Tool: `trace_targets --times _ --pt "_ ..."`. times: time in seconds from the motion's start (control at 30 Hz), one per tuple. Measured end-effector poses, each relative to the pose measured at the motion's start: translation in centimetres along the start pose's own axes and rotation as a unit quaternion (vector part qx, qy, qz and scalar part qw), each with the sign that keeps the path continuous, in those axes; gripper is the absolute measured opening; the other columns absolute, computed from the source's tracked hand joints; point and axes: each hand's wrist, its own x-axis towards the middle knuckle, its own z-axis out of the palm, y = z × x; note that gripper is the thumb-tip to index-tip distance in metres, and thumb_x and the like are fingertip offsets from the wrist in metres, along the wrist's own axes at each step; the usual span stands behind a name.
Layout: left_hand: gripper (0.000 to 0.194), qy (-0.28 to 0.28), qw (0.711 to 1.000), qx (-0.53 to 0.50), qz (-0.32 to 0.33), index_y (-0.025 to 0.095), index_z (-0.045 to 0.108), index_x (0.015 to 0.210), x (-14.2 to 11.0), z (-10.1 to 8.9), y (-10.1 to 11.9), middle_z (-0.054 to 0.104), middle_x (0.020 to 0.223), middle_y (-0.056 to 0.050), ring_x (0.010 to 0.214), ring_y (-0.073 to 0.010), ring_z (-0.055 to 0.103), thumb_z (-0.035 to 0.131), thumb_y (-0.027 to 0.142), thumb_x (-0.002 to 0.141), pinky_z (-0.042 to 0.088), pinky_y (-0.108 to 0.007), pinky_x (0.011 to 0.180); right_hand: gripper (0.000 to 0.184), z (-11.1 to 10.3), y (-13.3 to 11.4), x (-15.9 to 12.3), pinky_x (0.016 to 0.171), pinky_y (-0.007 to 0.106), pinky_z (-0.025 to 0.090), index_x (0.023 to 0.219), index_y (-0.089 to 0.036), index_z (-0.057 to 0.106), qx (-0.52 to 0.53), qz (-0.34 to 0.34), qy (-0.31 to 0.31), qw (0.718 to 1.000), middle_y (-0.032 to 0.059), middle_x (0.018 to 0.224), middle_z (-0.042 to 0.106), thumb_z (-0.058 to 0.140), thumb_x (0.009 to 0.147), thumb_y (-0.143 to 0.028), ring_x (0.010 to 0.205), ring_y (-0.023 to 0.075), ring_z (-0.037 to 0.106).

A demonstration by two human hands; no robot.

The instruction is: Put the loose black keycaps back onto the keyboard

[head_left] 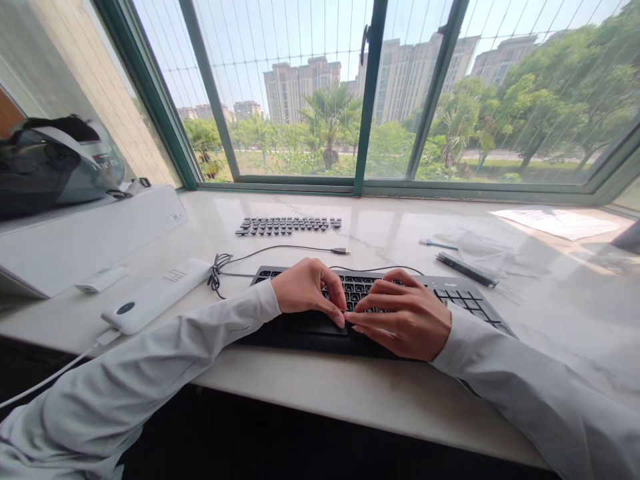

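Observation:
A black keyboard (295,340) lies near the front edge of the white counter, with bare key sockets (358,285) showing across its middle. Over its lower middle, my left hand (311,288) curls, thumb and index finger brought together in a pinch. From the right, my right hand (409,313) reaches in, its thumb and index fingertips meeting those of the left. Whatever the fingertips hold is too small and covered to make out. Several loose black keycaps (289,225) lie in rows behind the keyboard.
The keyboard's cable (217,268) is bundled at left, its USB plug (341,251) behind my hands. A white power bank (155,297) and a white box (90,233) are left. At right lie a blue-handled brush (438,244), a dark slim tool (467,269) and paper (555,223).

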Motion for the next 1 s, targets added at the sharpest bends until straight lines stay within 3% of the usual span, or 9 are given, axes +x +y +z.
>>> trace_targets --times 0.33,0.5,0.83,1.0 --pt "0.032 -0.051 0.998 -0.013 -0.039 0.014 0.077 0.083 0.0 -0.7 -0.6 0.073 0.076 -0.005 0.072 -0.0159 0.065 0.08 0.039 0.063 0.047 -0.023 0.065 0.019 -0.2 0.2 0.1 0.081 0.033 0.033 0.098 -0.028 0.071 0.012 0.013 -0.032 0.999 0.0001 0.084 0.071 0.054 0.092 -0.033 0.078 0.0117 0.058" --pt "0.03 -0.062 0.997 0.033 -0.035 0.014 0.075 0.08 0.0 -1.1 -0.2 0.073 0.077 -0.005 0.076 -0.0157 0.064 0.078 0.04 0.065 0.047 -0.025 0.071 0.02 -0.1 0.0 0.1 0.082 0.033 0.033 0.095 -0.026 0.072 0.013 0.008 -0.033 0.999 0.0011 0.085 0.072 0.052 0.093 -0.032 0.078 0.012 0.058" --pt "0.032 -0.066 0.993 0.062 -0.071 0.011 0.062 0.072 0.2 -0.8 0.8 0.063 0.066 0.0 0.064 -0.011 0.057 0.08 0.036 0.061 0.042 -0.022 0.061 0.02 0.1 -0.3 0.7 0.087 0.032 0.034 0.094 -0.024 0.07 0.005 -0.029 -0.043 0.999 -0.0005 0.086 0.074 0.05 0.093 -0.023 0.083 0.0117 0.059" --pt "0.03 -0.057 0.995 0.058 -0.061 0.013 0.063 0.073 0.1 -1.3 0.9 0.065 0.069 0.0 0.068 -0.0116 0.059 0.079 0.037 0.063 0.044 -0.023 0.065 0.018 0.1 0.1 0.2 0.086 0.033 0.034 0.095 -0.025 0.071 -0.005 -0.006 0.017 1.0 0.0002 0.093 0.075 0.054 0.091 -0.026 0.084 0.0131 0.061"
